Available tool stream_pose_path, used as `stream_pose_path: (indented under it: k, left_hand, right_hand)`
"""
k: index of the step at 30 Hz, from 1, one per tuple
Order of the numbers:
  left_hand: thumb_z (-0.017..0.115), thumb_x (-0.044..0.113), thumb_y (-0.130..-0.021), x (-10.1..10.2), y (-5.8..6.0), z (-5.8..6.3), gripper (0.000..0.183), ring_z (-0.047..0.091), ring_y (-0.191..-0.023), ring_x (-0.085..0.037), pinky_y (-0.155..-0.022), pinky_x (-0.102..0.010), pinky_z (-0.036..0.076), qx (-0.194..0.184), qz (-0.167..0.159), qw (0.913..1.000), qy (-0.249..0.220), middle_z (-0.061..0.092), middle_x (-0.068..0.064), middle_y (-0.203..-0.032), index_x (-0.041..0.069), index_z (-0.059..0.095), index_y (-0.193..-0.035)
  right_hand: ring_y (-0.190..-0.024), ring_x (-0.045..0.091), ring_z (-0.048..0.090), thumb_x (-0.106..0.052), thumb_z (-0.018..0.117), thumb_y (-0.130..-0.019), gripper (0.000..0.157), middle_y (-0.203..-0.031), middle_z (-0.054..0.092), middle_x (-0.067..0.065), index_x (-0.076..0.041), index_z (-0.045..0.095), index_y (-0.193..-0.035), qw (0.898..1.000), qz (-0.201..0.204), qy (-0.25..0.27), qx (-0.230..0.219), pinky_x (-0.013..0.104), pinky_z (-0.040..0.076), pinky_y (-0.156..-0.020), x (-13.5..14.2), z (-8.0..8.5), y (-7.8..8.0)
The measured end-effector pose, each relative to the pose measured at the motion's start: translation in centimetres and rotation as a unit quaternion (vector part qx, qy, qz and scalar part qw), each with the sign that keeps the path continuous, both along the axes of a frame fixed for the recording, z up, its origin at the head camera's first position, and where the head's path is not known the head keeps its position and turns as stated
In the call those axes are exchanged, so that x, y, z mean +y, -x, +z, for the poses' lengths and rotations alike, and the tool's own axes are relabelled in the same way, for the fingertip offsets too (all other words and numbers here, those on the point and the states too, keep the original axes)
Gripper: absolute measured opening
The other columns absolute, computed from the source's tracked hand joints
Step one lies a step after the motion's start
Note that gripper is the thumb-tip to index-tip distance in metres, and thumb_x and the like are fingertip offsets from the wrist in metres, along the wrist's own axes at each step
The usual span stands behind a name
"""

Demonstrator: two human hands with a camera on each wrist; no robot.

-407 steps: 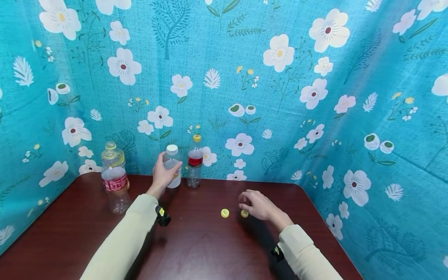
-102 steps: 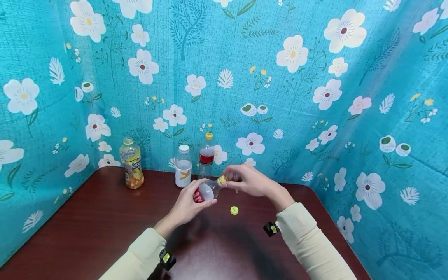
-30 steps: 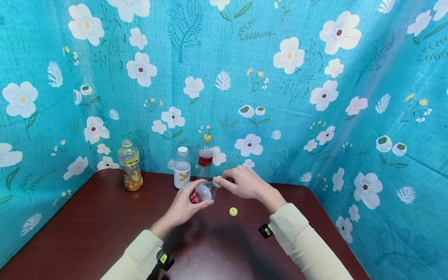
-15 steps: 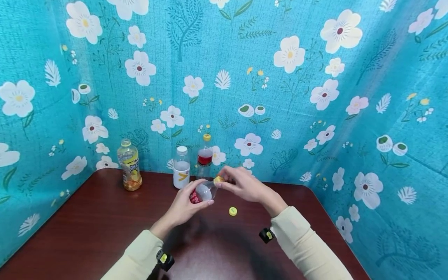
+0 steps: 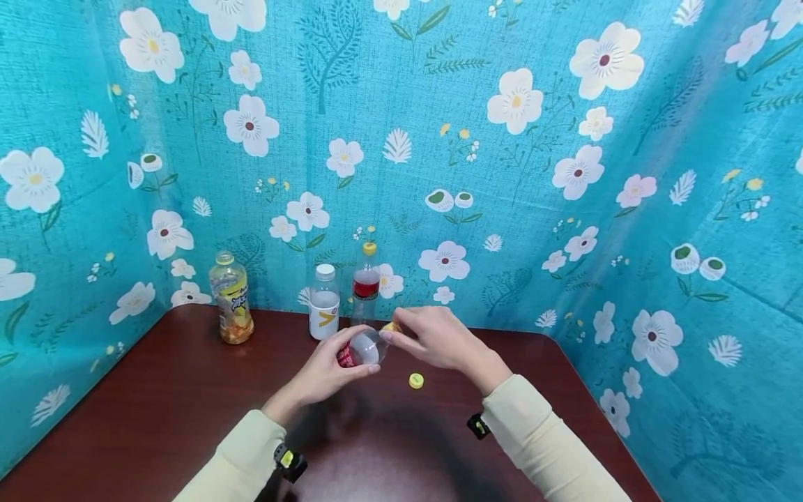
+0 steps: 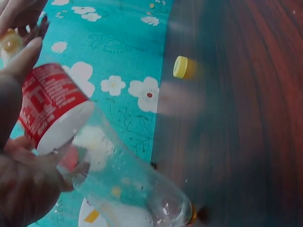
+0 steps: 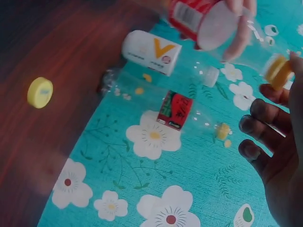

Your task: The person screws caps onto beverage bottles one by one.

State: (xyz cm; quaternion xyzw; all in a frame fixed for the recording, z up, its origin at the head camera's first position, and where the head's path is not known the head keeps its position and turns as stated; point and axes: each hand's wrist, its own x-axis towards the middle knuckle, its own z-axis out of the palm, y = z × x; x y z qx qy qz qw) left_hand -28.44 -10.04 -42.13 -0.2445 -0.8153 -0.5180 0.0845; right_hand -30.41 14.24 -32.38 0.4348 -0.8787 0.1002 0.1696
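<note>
In the head view my left hand (image 5: 323,371) grips a clear plastic bottle (image 5: 370,346) round its red label, tilted with its neck toward the right. The label (image 6: 54,97) shows large in the left wrist view, with the thumb and fingers round it. My right hand (image 5: 439,339) pinches a yellow bottle cap (image 7: 278,72) at the bottle's mouth between thumb and index finger; its other fingers are loosely bent in the right wrist view. How far the cap sits on the neck cannot be told. A loose yellow cap (image 5: 416,381) lies on the table below the right hand.
Behind the hands stand a capped white-label bottle (image 5: 324,314) and a yellow-capped bottle with a red label (image 5: 366,286). An uncapped bottle with a yellow label (image 5: 232,296) stands farther left. The dark red table (image 5: 157,411) meets a blue flowered curtain (image 5: 401,174).
My left hand has left the white-label bottle and holds the red-label one that stood at far left. One of two loose caps has gone from the table to that bottle's mouth.
</note>
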Motion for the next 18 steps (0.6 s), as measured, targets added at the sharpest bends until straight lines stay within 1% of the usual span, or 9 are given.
stream_pose_path:
  k: [2, 4, 6, 8, 11, 13, 15, 16, 18]
  left_hand:
    - [0.084, 0.033, -0.086, -0.2, -0.1, 0.0, 0.069, 0.057, -0.118, -0.024, -0.092, -0.035, 0.054, -0.009, -0.015, 0.9998, 0.001, 0.059, -0.009, -0.141, 0.021, 0.053, -0.147]
    - [0.084, 0.033, -0.086, -0.1, -0.2, 0.1, 0.069, 0.057, -0.117, -0.024, -0.091, -0.033, 0.054, -0.018, -0.023, 0.9996, 0.001, 0.059, -0.009, -0.141, 0.022, 0.052, -0.147]
    - [0.084, 0.033, -0.086, 0.1, -0.5, 0.1, 0.07, 0.057, -0.118, -0.024, -0.091, -0.033, 0.054, -0.019, -0.02, 0.9996, -0.002, 0.058, -0.007, -0.142, 0.022, 0.053, -0.148]
    - [0.085, 0.035, -0.085, 0.5, -0.7, 0.0, 0.071, 0.057, -0.117, -0.022, -0.091, -0.033, 0.055, -0.009, -0.005, 0.9999, -0.005, 0.059, -0.004, -0.142, 0.022, 0.053, -0.147]
    - [0.086, 0.037, -0.084, 1.2, -0.8, -0.2, 0.071, 0.059, -0.115, -0.021, -0.092, -0.033, 0.056, 0.025, 0.03, 0.9992, -0.001, 0.06, -0.004, -0.138, 0.02, 0.055, -0.146]
    - [0.086, 0.038, -0.084, 1.6, -0.7, -0.3, 0.071, 0.059, -0.113, -0.019, -0.091, -0.032, 0.056, 0.048, 0.054, 0.9974, 0.002, 0.062, -0.004, -0.134, 0.019, 0.056, -0.145]
    - [0.087, 0.036, -0.083, 1.9, -0.7, -0.4, 0.07, 0.06, -0.112, -0.019, -0.091, -0.033, 0.057, 0.06, 0.071, 0.9957, 0.005, 0.063, -0.004, -0.131, 0.018, 0.057, -0.144]
    - [0.087, 0.035, -0.083, 2.0, -0.6, -0.4, 0.07, 0.061, -0.111, -0.018, -0.091, -0.033, 0.057, 0.063, 0.075, 0.9952, 0.005, 0.063, -0.004, -0.131, 0.018, 0.057, -0.144]
    - [0.088, 0.033, -0.082, 2.0, -0.4, -0.2, 0.069, 0.061, -0.111, -0.018, -0.09, -0.034, 0.057, 0.058, 0.076, 0.9954, 0.0, 0.064, -0.003, -0.131, 0.018, 0.058, -0.142]
  right_hand:
    - [-0.054, 0.004, 0.041, -0.05, 0.057, -0.102, 0.031, -0.063, 0.041, -0.012, -0.024, 0.053, -0.085, 0.999, -0.002, -0.018, 0.028, 0.022, 0.036, -0.05, -0.1, -0.5, -0.1]
    - [-0.05, 0.004, 0.037, -0.046, 0.057, -0.102, 0.032, -0.06, 0.039, -0.012, -0.023, 0.051, -0.081, 0.999, -0.005, -0.015, 0.046, 0.021, 0.032, -0.046, -0.4, -1.1, -0.1]
    - [-0.047, 0.004, 0.033, -0.042, 0.057, -0.103, 0.036, -0.057, 0.037, -0.011, -0.023, 0.049, -0.074, 0.998, -0.017, 0.003, 0.06, 0.021, 0.029, -0.044, -0.7, -1.6, -0.1]
    - [-0.044, 0.005, 0.031, -0.037, 0.056, -0.103, 0.041, -0.053, 0.034, -0.011, -0.022, 0.047, -0.066, 0.996, -0.037, 0.037, 0.071, 0.022, 0.026, -0.041, -1.2, -2.0, -0.2]
    - [-0.038, 0.01, 0.029, -0.035, 0.053, -0.103, 0.054, -0.045, 0.031, -0.009, -0.02, 0.042, -0.052, 0.988, -0.104, 0.099, 0.048, 0.024, 0.022, -0.037, -2.0, -2.3, -0.4]
    - [-0.036, 0.013, 0.029, -0.036, 0.051, -0.103, 0.06, -0.042, 0.029, -0.008, -0.019, 0.039, -0.047, 0.979, -0.152, 0.132, 0.014, 0.026, 0.02, -0.036, -2.5, -2.4, -0.5]
    - [-0.037, 0.015, 0.031, -0.042, 0.049, -0.104, 0.065, -0.041, 0.03, -0.007, -0.019, 0.039, -0.045, 0.97, -0.191, 0.145, -0.021, 0.027, 0.02, -0.037, -2.8, -2.5, -0.5]
    - [-0.038, 0.015, 0.033, -0.046, 0.049, -0.104, 0.066, -0.041, 0.031, -0.006, -0.018, 0.04, -0.046, 0.968, -0.202, 0.146, -0.035, 0.027, 0.021, -0.037, -2.8, -2.4, -0.5]
    - [-0.04, 0.016, 0.036, -0.054, 0.047, -0.104, 0.066, -0.044, 0.034, -0.005, -0.019, 0.043, -0.049, 0.968, -0.204, 0.14, -0.051, 0.028, 0.024, -0.04, -2.6, -2.2, -0.5]
